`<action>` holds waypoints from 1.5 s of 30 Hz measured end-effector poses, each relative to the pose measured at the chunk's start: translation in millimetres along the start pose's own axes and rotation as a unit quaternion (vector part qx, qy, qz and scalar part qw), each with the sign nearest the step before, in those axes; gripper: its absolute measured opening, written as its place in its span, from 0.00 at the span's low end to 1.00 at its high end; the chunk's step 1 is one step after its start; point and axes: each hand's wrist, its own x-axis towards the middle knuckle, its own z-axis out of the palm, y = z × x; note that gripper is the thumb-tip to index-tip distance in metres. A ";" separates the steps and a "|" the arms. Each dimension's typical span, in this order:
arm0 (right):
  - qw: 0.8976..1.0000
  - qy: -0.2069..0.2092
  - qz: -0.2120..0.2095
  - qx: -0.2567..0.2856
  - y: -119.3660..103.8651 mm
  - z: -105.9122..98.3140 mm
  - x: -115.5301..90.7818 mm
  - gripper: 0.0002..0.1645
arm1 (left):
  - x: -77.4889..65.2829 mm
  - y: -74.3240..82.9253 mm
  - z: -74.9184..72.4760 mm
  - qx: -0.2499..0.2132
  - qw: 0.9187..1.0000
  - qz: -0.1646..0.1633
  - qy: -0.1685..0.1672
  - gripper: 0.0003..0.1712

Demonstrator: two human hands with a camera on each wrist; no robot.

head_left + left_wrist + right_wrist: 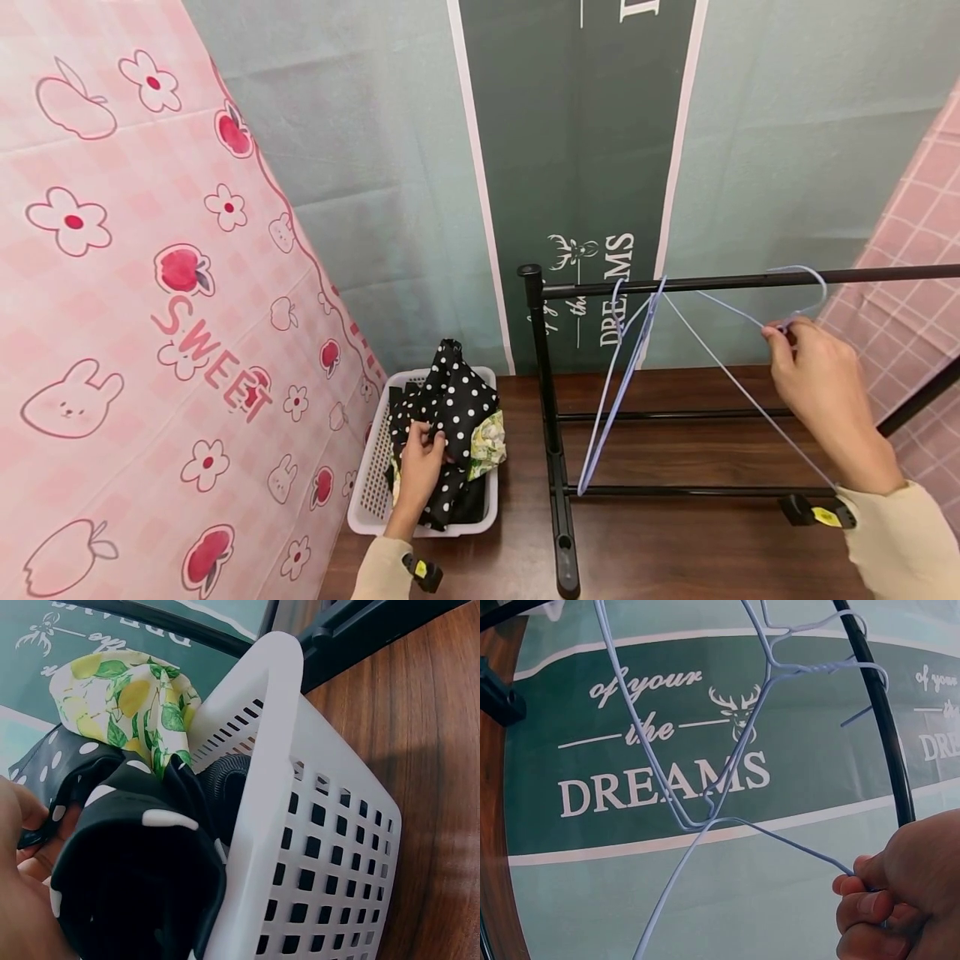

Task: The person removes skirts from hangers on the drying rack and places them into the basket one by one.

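My left hand (422, 473) pinches a black fabric with white polka dots (461, 398), which lies bunched on top of a white plastic basket (362, 500). In the left wrist view an opening in the dotted cloth (124, 806) faces the camera beside the fingers. Over at the rack, my right hand (825, 383) pinches a pale blue wire hanger (825, 290) just below its hook. That hook curves over the rack's top bar (900, 274). More blue hangers (624, 385) hang from the bar to the left of the held one.
A white cloth with a lemon print (489, 446) spills over the basket's right side. The black rack's left leg (551, 417) stands between basket and hangers on the brown wood-look floor (630, 550). Pink printed fabric (247, 333) borders the left side.
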 end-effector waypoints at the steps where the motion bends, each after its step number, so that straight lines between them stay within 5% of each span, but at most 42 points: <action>1: 1.000 0.000 -0.002 -0.001 0.2 0.3 0.9 0.12 | -0.2 -0.3 0.0 0.002 1.000 0.000 -0.002 0.06; 20: 0.998 -0.052 0.024 -0.012 13.5 11.3 10.6 0.13 | -3.3 -2.6 -0.1 -0.002 1.000 -0.018 -0.024 0.07; 37: 0.996 -0.075 0.048 -0.020 24.2 14.5 11.8 0.15 | -2.5 -7.5 5.3 0.106 0.993 -0.019 -0.039 0.08; 45: 0.997 -0.067 0.042 -0.018 25.7 15.2 8.4 0.13 | -0.7 -7.5 7.1 0.112 0.993 -0.020 -0.040 0.08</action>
